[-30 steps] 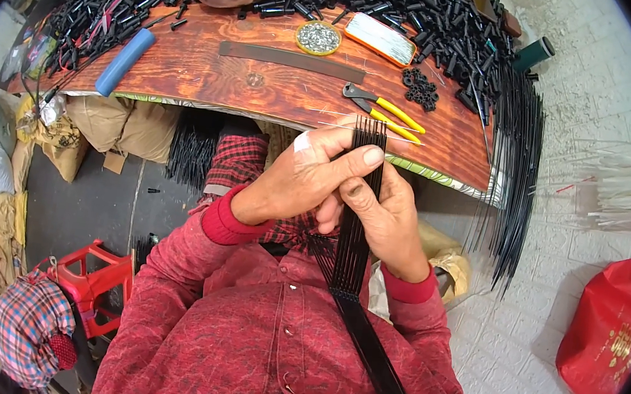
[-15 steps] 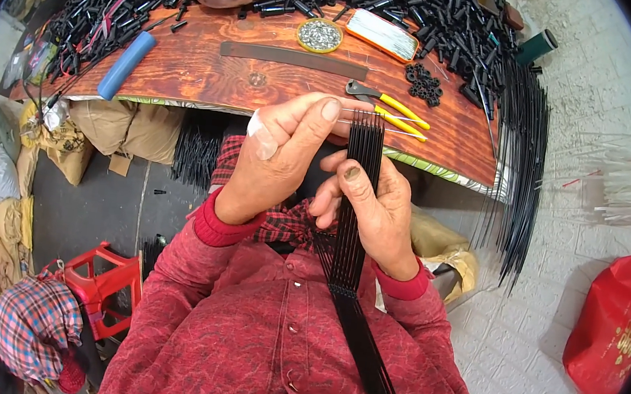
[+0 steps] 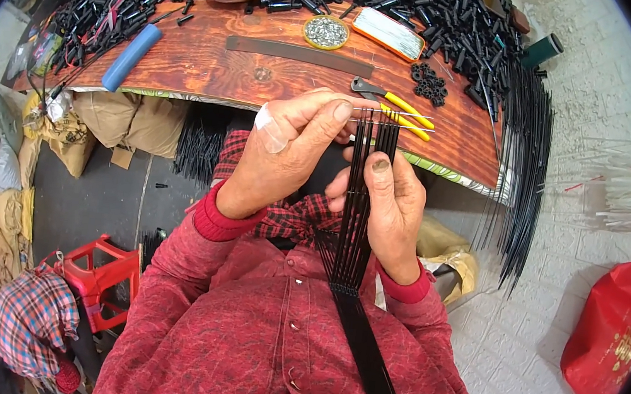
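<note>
My left hand (image 3: 286, 147), with a white patch of tape on its back, pinches thin silvery wires (image 3: 418, 116) between thumb and forefinger. These wires cross the upper ends of a flat row of slim black rods (image 3: 353, 240). My right hand (image 3: 393, 210) grips part of the row, thumb on top and fingers behind. Near the tips, the rods stand in two groups with a gap between them. Lower down, a dark cross-binding (image 3: 344, 289) gathers them, and the bundle slants over my jacket toward the bottom edge. Some fingertips of both hands are hidden behind the rods.
Yellow-handled pincers (image 3: 400, 107) lie on the wooden table (image 3: 182, 65) just beyond my hands. Behind are a dark flat strip (image 3: 300, 56), a dish of small metal bits (image 3: 325, 32), a tray of white sticks (image 3: 389, 32) and heaped black tubes. A person in plaid (image 3: 33, 320) bends by a red stool (image 3: 104, 274).
The row of black rods has parted into two groups near the top. My right hand has shifted slightly right with its share, while the left still pinches the wires.
</note>
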A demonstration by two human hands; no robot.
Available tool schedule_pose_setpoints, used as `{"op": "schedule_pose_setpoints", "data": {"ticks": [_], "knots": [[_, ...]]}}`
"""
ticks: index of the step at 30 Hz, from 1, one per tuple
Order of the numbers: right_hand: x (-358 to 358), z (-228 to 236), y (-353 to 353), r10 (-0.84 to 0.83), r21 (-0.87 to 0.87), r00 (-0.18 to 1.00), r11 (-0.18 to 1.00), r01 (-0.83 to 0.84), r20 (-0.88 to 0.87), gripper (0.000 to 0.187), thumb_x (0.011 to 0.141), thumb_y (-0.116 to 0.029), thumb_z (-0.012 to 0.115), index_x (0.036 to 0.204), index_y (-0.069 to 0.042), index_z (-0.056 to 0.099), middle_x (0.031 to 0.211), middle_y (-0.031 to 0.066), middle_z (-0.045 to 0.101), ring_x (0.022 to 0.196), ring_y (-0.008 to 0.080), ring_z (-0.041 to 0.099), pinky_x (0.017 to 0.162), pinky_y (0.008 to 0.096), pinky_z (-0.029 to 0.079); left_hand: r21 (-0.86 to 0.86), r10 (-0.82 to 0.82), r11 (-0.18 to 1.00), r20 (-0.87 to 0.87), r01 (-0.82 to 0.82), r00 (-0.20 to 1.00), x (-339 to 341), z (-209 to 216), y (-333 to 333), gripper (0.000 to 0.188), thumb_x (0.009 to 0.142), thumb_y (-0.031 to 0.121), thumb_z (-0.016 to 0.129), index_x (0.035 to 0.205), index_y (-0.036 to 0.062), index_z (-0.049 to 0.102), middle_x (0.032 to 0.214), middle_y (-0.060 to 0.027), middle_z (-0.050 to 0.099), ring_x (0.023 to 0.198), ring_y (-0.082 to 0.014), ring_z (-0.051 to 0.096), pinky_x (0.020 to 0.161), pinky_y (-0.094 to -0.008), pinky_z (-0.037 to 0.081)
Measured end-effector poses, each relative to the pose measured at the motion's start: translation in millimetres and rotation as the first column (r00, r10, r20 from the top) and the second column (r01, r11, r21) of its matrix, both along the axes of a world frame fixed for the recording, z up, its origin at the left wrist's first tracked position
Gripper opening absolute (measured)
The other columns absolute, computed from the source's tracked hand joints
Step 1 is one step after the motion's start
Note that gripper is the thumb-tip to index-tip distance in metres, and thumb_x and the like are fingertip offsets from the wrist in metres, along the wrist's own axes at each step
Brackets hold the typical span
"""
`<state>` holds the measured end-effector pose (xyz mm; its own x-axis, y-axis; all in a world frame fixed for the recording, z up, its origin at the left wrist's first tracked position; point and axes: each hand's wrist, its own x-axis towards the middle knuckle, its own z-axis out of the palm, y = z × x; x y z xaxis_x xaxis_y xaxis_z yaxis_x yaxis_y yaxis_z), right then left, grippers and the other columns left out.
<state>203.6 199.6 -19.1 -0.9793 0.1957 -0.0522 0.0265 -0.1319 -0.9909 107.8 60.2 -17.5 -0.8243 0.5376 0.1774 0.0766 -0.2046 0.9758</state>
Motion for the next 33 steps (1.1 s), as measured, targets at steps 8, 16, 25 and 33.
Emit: {"op": "schedule_pose_setpoints", "data": {"ticks": [8,16,25,33], "knots": [[-5.0,1.3,9.7,0.063,-0.087,0.997,0.994,-0.059,0.037,0.035,0.108,-0.032,0.053,0.117,0.002,0.058,0.077,0.0093,0.070,0.061,0.0123,0.066,0.058,0.0240,0.053,-0.030,0.064,0.997,-0.140,-0.069,0.988,-6.3,-0.9,4.3,0.030,0.107,0.020,0.053,0.119,-0.0014,0.071,0.097,-0.0065,0.072,0.086,-0.0112,0.066,0.078,-0.0267,0.054],[-5.1,-5.1,4.3,0.019,-0.012,1.000,1.000,-0.019,0.017,0.036,0.108,-0.033,0.049,0.119,0.001,0.054,0.074,0.0113,0.068,0.055,0.0143,0.064,0.054,0.0237,0.053,-0.099,0.045,0.993,-0.134,-0.059,0.990,-7.8,-3.6,1.2,0.031,0.107,0.021,0.051,0.116,-0.0022,0.071,0.089,-0.0019,0.065,0.083,-0.0094,0.059,0.076,-0.0255,0.048],[-12.3,-9.0,10.3,0.068,-0.077,0.996,0.995,-0.063,0.063,0.031,0.106,-0.028,0.055,0.120,0.000,0.051,0.072,0.0103,0.066,0.055,0.0137,0.062,0.053,0.0242,0.051,-0.064,0.037,0.997,-0.165,-0.048,0.986,-18.0,-11.5,4.4,0.028,0.106,0.015,0.054,0.119,-0.0030,0.070,0.091,-0.0060,0.066,0.080,-0.0118,0.060,0.072,-0.0273,0.050],[-18.7,-13.4,18.2,0.043,-0.080,0.996,0.996,-0.037,0.079,0.030,0.106,-0.025,0.056,0.121,0.001,0.050,0.071,0.0101,0.066,0.054,0.0137,0.061,0.053,0.0244,0.050,-0.141,-0.039,0.990,-0.080,0.027,0.996,-33.6,-19.6,8.6,0.029,0.106,0.019,0.054,0.108,-0.0045,0.070,0.088,-0.0044,0.066,0.080,-0.0115,0.060,0.074,-0.0269,0.049]]}}
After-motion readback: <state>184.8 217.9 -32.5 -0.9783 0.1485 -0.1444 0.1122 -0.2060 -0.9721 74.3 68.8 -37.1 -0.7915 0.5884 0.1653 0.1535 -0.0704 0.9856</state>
